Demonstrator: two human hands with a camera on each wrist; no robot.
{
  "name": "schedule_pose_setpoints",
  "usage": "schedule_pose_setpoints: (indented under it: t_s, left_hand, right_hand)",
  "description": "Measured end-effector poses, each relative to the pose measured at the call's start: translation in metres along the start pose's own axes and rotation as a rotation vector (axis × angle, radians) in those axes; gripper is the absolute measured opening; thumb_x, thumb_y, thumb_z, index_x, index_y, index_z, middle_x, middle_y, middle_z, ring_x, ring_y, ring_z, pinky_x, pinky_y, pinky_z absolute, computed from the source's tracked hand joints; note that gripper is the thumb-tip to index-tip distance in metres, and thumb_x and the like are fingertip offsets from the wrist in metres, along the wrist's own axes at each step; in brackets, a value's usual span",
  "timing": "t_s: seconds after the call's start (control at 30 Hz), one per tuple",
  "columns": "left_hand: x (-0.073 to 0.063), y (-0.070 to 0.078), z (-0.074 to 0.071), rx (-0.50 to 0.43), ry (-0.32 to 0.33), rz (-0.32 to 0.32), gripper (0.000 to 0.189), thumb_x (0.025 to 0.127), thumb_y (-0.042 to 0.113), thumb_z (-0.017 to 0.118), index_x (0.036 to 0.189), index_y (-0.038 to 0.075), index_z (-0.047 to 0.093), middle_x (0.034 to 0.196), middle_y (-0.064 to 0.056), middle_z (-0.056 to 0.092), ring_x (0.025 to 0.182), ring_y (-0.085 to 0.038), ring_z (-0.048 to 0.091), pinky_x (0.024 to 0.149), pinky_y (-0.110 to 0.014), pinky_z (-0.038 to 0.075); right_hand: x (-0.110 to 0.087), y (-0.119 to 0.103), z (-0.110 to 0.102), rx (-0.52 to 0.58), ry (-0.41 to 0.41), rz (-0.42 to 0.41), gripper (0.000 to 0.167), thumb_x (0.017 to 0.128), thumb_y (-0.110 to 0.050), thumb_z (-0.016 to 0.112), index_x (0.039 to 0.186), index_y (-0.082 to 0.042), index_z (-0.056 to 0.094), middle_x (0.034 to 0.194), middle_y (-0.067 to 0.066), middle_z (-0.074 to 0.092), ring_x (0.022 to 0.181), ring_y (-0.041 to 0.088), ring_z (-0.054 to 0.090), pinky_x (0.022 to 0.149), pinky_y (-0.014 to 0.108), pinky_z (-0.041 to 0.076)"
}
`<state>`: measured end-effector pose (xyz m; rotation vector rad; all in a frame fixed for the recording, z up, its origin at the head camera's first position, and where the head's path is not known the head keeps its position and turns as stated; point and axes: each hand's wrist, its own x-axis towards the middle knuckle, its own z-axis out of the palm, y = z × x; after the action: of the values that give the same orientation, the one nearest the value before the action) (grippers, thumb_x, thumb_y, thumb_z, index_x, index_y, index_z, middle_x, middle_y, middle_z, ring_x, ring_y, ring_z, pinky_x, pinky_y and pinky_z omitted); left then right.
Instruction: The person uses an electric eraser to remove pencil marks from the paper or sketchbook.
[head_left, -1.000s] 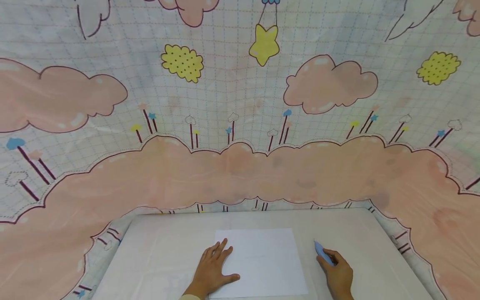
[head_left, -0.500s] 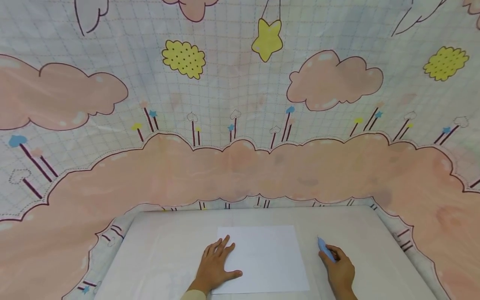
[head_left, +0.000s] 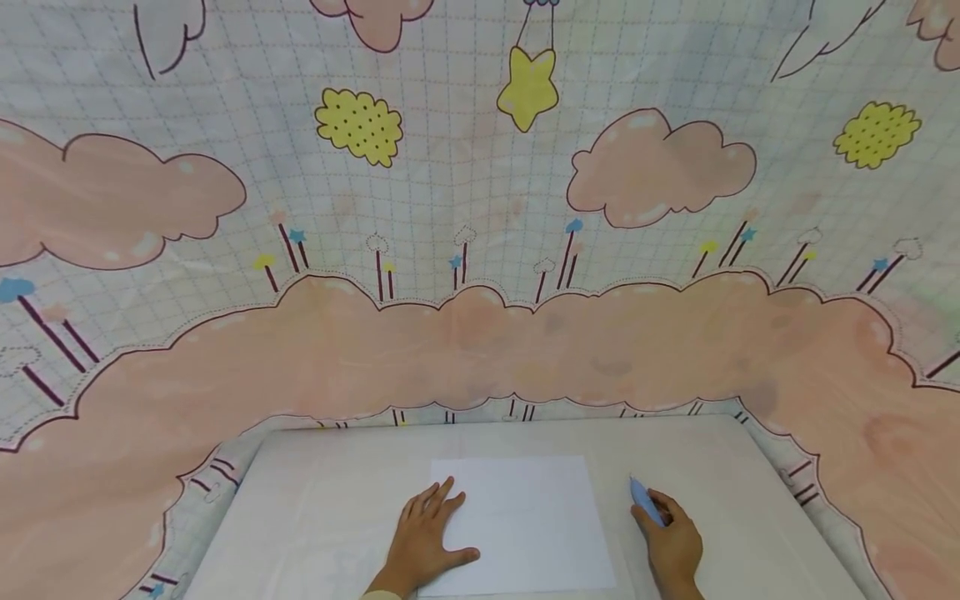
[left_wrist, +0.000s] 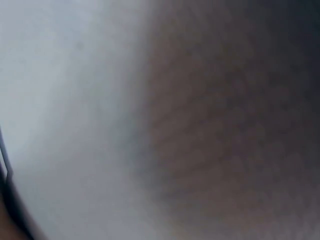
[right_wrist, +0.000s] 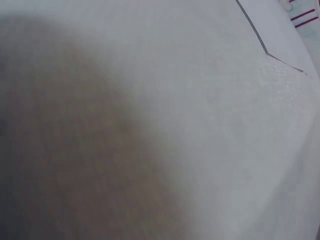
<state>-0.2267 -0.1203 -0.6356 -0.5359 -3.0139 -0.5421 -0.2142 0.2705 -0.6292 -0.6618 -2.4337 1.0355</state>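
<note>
A plain white sheet of paper (head_left: pixel 536 525) lies flat on the pale table. My left hand (head_left: pixel 427 533) rests on its left side, fingers and thumb spread out. To the right of the sheet, my right hand (head_left: pixel 673 542) grips a light-blue pen-like tool (head_left: pixel 642 497) with a thin pointed tip. That tip points away from me, and the fingers cover the tool's rear end. In the left wrist view a blurred part of the hand (left_wrist: pixel 225 125) fills the right side. The right wrist view has a blurred part of the hand (right_wrist: pixel 90 160) on its left, with the tool out of sight.
Around the sheet spreads the off-white table top (head_left: pixel 322 492). Behind and beside the table hangs a cloth (head_left: pixel 487 350) printed with pink clouds, stars and a grid. Near the top of the right wrist view a thin dark line (right_wrist: pixel 255 31) bends at a corner.
The head view swings slightly and comes back. The paper and left hand stay put on the table. My right hand keeps its hold on the blue tool and shifts only a little.
</note>
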Motion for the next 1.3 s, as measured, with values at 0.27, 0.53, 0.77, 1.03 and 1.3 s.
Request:
schedule_pose_setpoints:
  t_s: [0.27,0.53,0.77,1.03,1.3]
  left_hand:
    - [-0.001,0.0028,-0.0035,-0.004,-0.023,-0.016,0.098,0.072,0.089,0.046,0.145,0.024,0.049,0.161,-0.002,0.03,0.145,-0.03,0.029,0.115,-0.056,0.024]
    - [-0.0015,0.002,-0.0033,-0.007,-0.025,-0.023,0.098,0.072,0.089,0.046,0.145,0.023,0.049,0.161,-0.003,0.03,0.145,-0.031,0.029,0.116,-0.056,0.024]
    - [-0.0023,0.0001,-0.0024,-0.026,-0.023,-0.021,0.098,0.072,0.089,0.047,0.144,0.024,0.048,0.161,-0.004,0.031,0.145,-0.032,0.029,0.117,-0.057,0.023]
    - [-0.0031,0.0024,-0.0022,-0.029,0.033,0.002,0.096,0.074,0.086,0.049,0.145,0.021,0.049,0.158,-0.004,0.036,0.144,-0.031,0.03,0.116,-0.055,0.025]
    - [-0.0031,0.0029,-0.0016,-0.02,0.081,0.011,0.094,0.075,0.084,0.052,0.144,0.02,0.05,0.157,-0.003,0.038,0.144,-0.03,0.03,0.116,-0.052,0.025]
  right_hand:
    - [-0.0018,-0.0051,-0.0028,0.003,0.015,-0.024,0.042,0.078,-0.016,0.083,0.115,-0.003,0.07,0.099,0.015,0.067,0.081,0.022,0.056,0.062,0.021,0.038]
    - [0.0009,-0.0051,-0.0027,-0.021,-0.023,-0.014,0.041,0.079,-0.018,0.081,0.115,-0.003,0.07,0.095,0.013,0.064,0.08,0.021,0.053,0.062,0.022,0.037]
    - [0.0014,-0.0026,-0.0029,-0.019,-0.041,-0.026,0.041,0.078,-0.018,0.082,0.114,-0.002,0.07,0.092,0.012,0.063,0.078,0.019,0.052,0.06,0.021,0.037]
    - [0.0013,-0.0014,-0.0028,-0.012,-0.026,-0.027,0.041,0.078,-0.018,0.082,0.114,-0.002,0.07,0.092,0.013,0.063,0.078,0.02,0.053,0.061,0.021,0.037]
    - [0.0019,-0.0012,-0.003,-0.004,-0.034,-0.03,0.042,0.078,-0.017,0.083,0.115,-0.001,0.07,0.093,0.015,0.063,0.079,0.022,0.054,0.06,0.022,0.036]
